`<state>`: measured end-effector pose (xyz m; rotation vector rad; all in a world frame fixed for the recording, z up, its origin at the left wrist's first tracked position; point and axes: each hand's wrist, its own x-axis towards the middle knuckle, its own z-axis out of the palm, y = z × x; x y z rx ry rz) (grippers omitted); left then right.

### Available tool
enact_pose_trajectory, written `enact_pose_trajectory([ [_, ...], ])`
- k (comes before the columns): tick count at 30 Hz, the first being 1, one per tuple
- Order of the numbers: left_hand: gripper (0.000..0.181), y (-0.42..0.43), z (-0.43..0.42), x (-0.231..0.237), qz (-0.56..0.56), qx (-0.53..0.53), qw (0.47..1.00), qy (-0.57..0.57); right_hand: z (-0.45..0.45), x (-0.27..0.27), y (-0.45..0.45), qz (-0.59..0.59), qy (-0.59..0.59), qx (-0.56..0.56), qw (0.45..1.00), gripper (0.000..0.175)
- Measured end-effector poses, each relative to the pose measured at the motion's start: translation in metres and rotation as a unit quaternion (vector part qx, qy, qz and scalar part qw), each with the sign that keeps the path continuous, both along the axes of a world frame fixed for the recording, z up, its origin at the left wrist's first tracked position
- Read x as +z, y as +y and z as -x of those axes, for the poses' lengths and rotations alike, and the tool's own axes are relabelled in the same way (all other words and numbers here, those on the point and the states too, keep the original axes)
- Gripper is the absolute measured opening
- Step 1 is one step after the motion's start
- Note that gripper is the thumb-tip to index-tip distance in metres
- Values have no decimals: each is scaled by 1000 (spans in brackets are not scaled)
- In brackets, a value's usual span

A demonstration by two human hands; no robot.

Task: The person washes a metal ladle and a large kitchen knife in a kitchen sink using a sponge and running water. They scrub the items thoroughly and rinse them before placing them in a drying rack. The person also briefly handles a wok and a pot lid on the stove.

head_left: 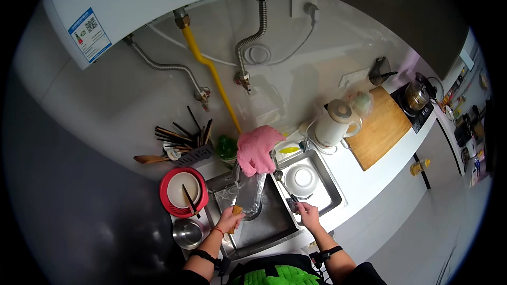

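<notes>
My left hand [229,220], over the left basin [269,227] of a steel double sink, is closed around a yellow-brown sponge or cloth [237,210]. Over the front of the right basin [336,194], my right hand [309,214] grips the black handle of a long metal spoon [282,180]. A dark patch beside those fingers is too small to make out. An upturned white bowl [302,178] lies in the right basin. A pink cloth [259,148] hangs over the faucet area, hiding the spout. Below it is a clear, shiny stream, water or plastic; I cannot tell which.
Left of the sink stand a red colander [163,194] holding a white bowl with chopsticks, and a steel pot [186,234]. Behind are a utensil holder [196,156] and a green bottle [226,148]. To the right are a white kettle [332,126] and a wooden cutting board [380,130].
</notes>
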<state>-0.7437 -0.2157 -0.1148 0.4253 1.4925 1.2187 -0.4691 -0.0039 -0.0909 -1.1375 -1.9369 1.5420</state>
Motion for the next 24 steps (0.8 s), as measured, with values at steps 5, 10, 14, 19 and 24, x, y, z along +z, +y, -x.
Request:
enact_pose_trajectory([
  [5, 14, 3, 3, -5, 19, 3, 1000, 5, -5, -17, 3, 1, -19, -6, 1000, 27],
  [10, 12, -6, -4, 6, 31, 25, 999, -10, -1, -21, 4, 3, -33, 1, 999, 28],
  [14, 11, -20, -1, -4, 94, 51, 994, 26, 10, -19, 3, 3, 2, 15, 1000, 29],
  [19, 29, -25, 10, 14, 318, -144, 801, 486, 18, -19, 1, 6, -18, 29, 999, 29],
  [24, 26, -35, 7, 45, 356, -151, 784, 485, 26, 7, -10, 6, 13, 50, 999, 30],
])
